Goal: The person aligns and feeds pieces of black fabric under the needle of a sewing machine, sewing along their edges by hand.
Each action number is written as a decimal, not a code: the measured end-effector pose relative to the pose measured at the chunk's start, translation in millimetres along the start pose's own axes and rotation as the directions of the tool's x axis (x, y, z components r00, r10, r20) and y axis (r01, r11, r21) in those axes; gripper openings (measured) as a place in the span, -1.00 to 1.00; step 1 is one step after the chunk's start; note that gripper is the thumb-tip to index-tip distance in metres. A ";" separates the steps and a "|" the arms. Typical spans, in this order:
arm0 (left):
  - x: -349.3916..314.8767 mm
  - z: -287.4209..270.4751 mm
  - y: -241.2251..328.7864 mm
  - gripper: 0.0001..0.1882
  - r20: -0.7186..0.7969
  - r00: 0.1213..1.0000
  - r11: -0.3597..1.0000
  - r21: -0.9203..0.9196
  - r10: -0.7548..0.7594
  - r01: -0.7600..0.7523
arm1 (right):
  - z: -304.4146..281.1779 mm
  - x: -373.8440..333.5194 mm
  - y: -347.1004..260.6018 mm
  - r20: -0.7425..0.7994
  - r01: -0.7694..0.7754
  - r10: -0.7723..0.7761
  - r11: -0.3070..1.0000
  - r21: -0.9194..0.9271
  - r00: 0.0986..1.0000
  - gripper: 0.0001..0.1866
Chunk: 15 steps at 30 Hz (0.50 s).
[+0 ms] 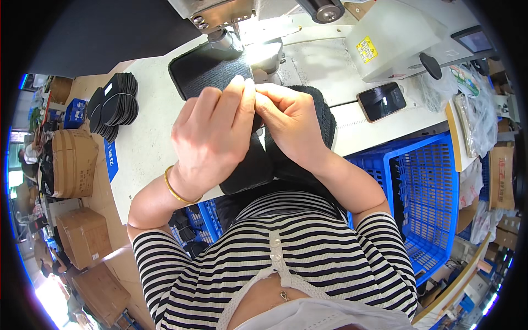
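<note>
We've got left hand (212, 137) and right hand (290, 120) pinched closed above the black pads (247, 171), gripping what we can't tell, and steady fingers clear of the machine (224, 15) serve us best

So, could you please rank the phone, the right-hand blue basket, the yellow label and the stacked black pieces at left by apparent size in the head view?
1. Blue basket
2. Stacked black pieces
3. Phone
4. Yellow label
</note>
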<state>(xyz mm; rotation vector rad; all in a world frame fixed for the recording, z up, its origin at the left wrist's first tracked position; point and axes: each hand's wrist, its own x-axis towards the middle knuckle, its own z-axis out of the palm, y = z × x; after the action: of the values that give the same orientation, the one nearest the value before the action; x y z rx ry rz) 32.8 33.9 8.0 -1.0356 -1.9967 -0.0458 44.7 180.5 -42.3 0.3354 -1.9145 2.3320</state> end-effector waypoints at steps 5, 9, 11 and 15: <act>3.4 7.6 -9.9 -0.62 -0.001 1.000 1.000 0.003 -0.016 0.016 | 0.8 6.9 -7.6 0.000 -0.037 0.037 0.998 0.047 0.999 -0.78; 5.3 15.0 -19.7 -0.62 -0.027 0.999 1.000 0.011 -0.024 0.024 | 0.5 14.1 -8.1 -0.008 -0.036 0.036 0.999 0.006 0.999 -0.76; 7.1 15.0 -20.9 -0.62 -0.024 0.999 0.999 0.010 -0.031 0.031 | 0.6 17.6 -5.6 -0.006 -0.039 0.039 0.999 0.007 0.999 -0.76; 8.5 15.2 -22.2 -0.62 -0.016 0.999 0.999 -0.006 -0.047 0.047 | -0.9 22.3 0.2 -0.023 0.007 -0.007 1.000 -0.031 1.000 -0.77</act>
<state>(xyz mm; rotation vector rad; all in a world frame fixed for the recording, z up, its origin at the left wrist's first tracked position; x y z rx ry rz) 5.1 30.7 11.8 -0.9890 -2.0069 -0.0848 23.0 180.1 -37.4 0.3105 -1.9332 2.2892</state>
